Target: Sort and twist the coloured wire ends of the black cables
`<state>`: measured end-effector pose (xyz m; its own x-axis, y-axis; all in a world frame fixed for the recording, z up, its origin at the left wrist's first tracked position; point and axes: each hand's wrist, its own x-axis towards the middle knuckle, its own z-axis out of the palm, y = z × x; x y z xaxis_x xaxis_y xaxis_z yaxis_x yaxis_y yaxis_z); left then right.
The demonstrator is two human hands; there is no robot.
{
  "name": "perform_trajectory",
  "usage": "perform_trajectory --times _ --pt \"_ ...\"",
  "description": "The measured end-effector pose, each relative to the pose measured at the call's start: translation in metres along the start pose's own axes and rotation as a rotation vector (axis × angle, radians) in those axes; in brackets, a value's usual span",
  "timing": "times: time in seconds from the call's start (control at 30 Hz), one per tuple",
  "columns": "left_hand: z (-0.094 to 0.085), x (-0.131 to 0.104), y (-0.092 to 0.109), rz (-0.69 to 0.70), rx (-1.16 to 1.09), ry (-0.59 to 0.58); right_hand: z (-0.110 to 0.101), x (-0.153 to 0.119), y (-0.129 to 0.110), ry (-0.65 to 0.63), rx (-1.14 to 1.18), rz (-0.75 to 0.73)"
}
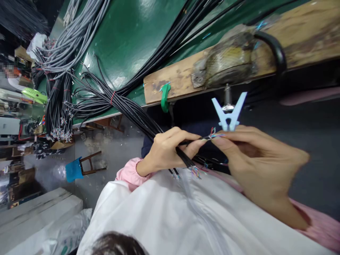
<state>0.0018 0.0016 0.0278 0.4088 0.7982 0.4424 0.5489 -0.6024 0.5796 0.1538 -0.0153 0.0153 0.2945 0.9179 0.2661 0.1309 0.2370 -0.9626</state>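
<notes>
My left hand (172, 147) is closed round black cables (143, 118) that run down from the green table. Between its thumb and index finger it pinches one cable near its stripped end. Thin coloured wires (214, 135) fan out from that end. My right hand (255, 163) grips the wire tips between thumb and index finger, just right of my left hand. Other stripped cable ends (195, 171) hang below my left palm over the white apron. Right above my right fingers is a light blue clip (228, 112), under a metal fitting; whether they touch I cannot tell.
A wooden board (175, 76) along the table edge carries a taped lump (228, 60) and a green clip (165, 97). Black and grey cable bundles (77, 39) lie on the green table (122, 32). A blue chair (74, 170) stands on the floor at left.
</notes>
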Motion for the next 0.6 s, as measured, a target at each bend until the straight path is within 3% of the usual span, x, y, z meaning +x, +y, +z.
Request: perform_trajectory --times 0.13,0.23,0.43,0.6 --pt "0.001 0.004 0.005 0.011 0.047 0.061 0.0 0.002 0.0 0.017 -0.068 -0.092" --pt "0.001 0.009 0.008 0.036 0.035 0.128 -0.005 0.001 0.001 0.009 -0.104 -0.076" --pt "0.001 0.005 0.004 -0.004 0.028 0.041 -0.009 0.004 -0.002 -0.029 -0.094 0.065" --pt "0.005 -0.001 -0.001 -0.055 0.042 0.003 -0.003 0.008 -0.01 -0.011 -0.081 0.058"
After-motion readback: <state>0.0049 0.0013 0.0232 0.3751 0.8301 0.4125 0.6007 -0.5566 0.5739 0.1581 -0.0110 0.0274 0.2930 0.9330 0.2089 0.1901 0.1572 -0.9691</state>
